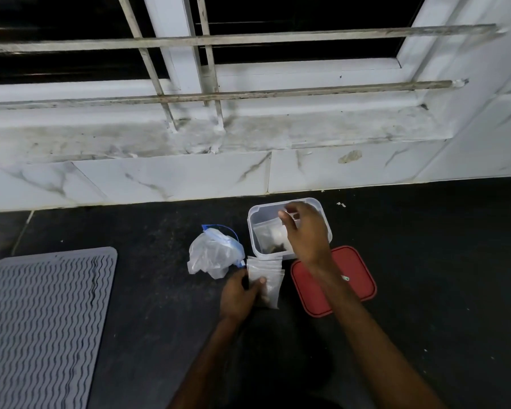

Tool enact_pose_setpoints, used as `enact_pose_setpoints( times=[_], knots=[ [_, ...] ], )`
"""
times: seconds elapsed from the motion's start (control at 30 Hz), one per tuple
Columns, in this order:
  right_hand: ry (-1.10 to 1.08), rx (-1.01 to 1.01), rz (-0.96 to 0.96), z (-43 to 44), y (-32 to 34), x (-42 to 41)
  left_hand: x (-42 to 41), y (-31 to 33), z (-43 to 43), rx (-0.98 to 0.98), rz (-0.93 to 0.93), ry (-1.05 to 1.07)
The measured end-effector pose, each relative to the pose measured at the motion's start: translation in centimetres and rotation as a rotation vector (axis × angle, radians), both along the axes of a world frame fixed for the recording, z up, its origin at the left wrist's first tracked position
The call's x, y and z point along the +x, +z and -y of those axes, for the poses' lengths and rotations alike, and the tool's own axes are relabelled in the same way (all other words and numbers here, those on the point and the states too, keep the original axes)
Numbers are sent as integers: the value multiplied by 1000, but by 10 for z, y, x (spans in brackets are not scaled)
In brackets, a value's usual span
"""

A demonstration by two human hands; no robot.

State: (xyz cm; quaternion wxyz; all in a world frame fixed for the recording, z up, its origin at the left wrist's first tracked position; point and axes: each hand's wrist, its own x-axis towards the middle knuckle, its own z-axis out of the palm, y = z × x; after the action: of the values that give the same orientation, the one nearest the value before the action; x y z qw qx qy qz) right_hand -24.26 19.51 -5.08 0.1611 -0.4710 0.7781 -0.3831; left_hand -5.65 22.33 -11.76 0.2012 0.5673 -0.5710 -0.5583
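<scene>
Gripping a fanned stack of bags [267, 276] by its lower left part, the left hand [238, 296] is lying on the dark worktop [160, 290]. Its thumb is pressing on the front of the stack and its fingers are curling behind, so its grip is clamped on these small clear bags. The top edges of the stack are sticking out above the thumb and pointing toward the clear tub [251, 231], stopping just short of its near wall. The right hand [306, 234] is hovering over the tub, its thumb and fingertips pinching the upper corner of a single bag [267, 234], so that grip is clamped too. This bag is hanging below and to the left of the fingers, reaching down inside the tub, where something dark is lying at the bottom. The right wrist is crossing over a red lid [351, 278], which is lying flat just beside the tub. A crumpled bag [210, 255] with a blue zip strip is sitting just left of the stack, and a grey ridged mat [48, 320] is lying well apart at the left.
</scene>
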Motion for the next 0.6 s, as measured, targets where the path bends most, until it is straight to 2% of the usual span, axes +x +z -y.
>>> enact_pose_setpoints(
  times=[0.03, 0.1, 0.27, 0.33, 0.43, 0.6],
  knots=[
    [-5, -93, 66, -18, 4, 7, 0, 0, -4, -18, -35, 19],
    [38, -135, 184, -53, 0, 20, 4, 3, -12, -24, -110, 65],
    [93, 139, 635, -109, -25, 49, 1, 25, -25, 24, -333, 199],
    [109, 154, 642, -115, -23, 53, -4, 33, -25, 15, -373, 220],
    [45, 75, 565, -108, -16, 48, -12, 43, -22, 39, -424, 262],
    [9, 15, 549, -94, 3, 38, -15, 54, -20, 211, -594, 283]
  ],
)
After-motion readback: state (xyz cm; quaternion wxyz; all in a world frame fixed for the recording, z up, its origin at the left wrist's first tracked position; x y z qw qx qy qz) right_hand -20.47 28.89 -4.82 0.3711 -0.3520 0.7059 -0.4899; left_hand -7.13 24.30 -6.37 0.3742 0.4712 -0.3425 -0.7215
